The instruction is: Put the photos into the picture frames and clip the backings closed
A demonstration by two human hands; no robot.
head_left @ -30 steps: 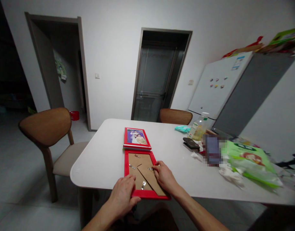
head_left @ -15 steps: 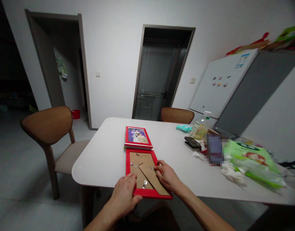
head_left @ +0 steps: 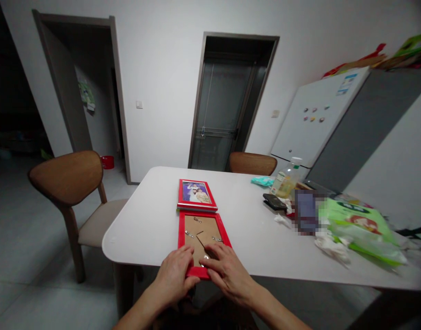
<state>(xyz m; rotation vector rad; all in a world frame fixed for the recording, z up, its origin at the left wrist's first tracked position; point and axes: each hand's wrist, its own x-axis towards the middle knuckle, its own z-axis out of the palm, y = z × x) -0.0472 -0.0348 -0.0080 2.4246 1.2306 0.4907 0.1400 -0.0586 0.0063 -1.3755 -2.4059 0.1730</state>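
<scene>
A red picture frame (head_left: 225, 228) lies face down at the table's near edge, its brown backing board (head_left: 206, 225) facing up. Small metal clips sit along the board's sides, and a thin slanted stand is cut into it. My left hand (head_left: 176, 268) grips the frame's near left corner, thumb below and fingers on top. Bent over the near right part, my right hand (head_left: 229, 270) has its fingertips at the near metal clip (head_left: 205, 260) and covers much of the stand. Just beyond, another red frame (head_left: 213, 200) lies face up with a photo in it.
The white table (head_left: 141, 220) carries a bottle (head_left: 286, 178), a dark wallet-like item (head_left: 274, 201), a blurred-out object (head_left: 306, 211), crumpled tissues (head_left: 334, 247) and a green package (head_left: 365, 224) on the right. A wooden chair (head_left: 68, 176) stands left, another chair (head_left: 253, 163) behind.
My right hand has moved from the frame's right side down and left to the clip at the near edge. My left hand keeps its hold on the near left corner.
</scene>
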